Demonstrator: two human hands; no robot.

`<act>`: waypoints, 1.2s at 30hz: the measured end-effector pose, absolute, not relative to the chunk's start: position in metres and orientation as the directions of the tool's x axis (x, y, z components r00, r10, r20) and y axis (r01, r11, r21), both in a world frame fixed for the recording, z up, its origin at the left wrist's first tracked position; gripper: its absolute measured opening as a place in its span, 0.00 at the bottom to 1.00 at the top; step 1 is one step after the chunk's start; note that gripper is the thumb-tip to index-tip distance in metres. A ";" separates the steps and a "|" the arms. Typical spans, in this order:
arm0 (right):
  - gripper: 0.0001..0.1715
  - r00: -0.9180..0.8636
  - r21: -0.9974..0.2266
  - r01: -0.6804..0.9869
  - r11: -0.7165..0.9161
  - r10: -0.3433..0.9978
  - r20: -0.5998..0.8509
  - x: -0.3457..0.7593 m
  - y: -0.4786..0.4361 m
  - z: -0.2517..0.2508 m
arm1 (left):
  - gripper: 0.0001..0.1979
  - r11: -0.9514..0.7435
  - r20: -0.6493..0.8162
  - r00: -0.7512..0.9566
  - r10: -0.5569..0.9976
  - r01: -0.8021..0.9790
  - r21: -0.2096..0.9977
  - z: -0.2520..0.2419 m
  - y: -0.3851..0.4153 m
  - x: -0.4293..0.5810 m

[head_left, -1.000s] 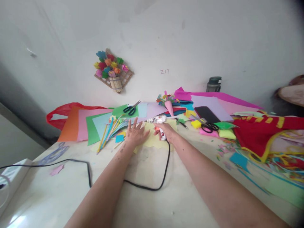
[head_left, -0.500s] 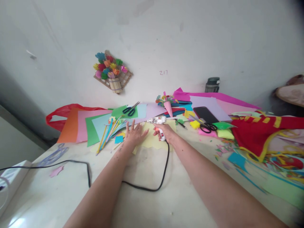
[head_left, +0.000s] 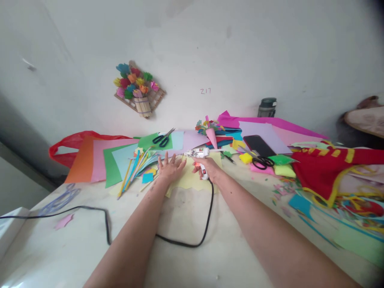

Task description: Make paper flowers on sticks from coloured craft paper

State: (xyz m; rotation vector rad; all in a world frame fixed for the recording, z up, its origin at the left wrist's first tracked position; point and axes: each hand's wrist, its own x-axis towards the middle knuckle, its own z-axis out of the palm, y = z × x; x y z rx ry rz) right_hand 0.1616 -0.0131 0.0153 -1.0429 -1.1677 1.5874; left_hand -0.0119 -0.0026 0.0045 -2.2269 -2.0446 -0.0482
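Note:
My right hand (head_left: pixel 209 168) is wrapped round the handle of a white glue gun (head_left: pixel 198 153), whose nozzle points left. A black cord (head_left: pixel 207 224) runs from the handle's base toward me and under my left forearm. Beneath the gun lies a pale yellow sheet of paper (head_left: pixel 192 180) with a wavy near edge. My left hand (head_left: pixel 170 169) rests with spread fingers at the sheet's left side, holding nothing. Close to its left are a small blue paper square (head_left: pixel 147 178) and a bundle of coloured paper strips (head_left: pixel 135 172).
Black scissors (head_left: pixel 163 139) lie on coloured sheets at the back. A pink paper cone (head_left: pixel 211 138) with paper flowers stands near the wall. To the right are a phone (head_left: pixel 258 145), more scissors (head_left: pixel 262 161), clay packets (head_left: pixel 284 171) and a red cloth (head_left: pixel 324 172). A power strip (head_left: pixel 13 228) sits at left.
The view has shifted slightly, moving things on the left further left. Both hands keep nearly the same place, the right one still on the glue gun.

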 end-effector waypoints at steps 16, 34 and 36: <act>0.16 -0.261 -0.964 -0.197 -0.181 0.957 -0.126 0.164 -0.009 0.012 | 0.24 -0.276 0.197 0.304 0.932 0.948 -0.158 -0.008 0.010 -0.036; 0.15 -0.257 -0.965 -0.197 -0.171 0.959 -0.118 0.164 -0.011 0.012 | 0.26 -0.219 0.307 0.248 0.919 0.968 -0.124 -0.010 0.006 -0.016; 0.15 -0.261 -0.963 -0.205 -0.176 0.958 -0.120 0.164 -0.011 0.012 | 0.26 -0.209 0.299 0.233 0.925 0.972 -0.110 -0.009 0.009 -0.019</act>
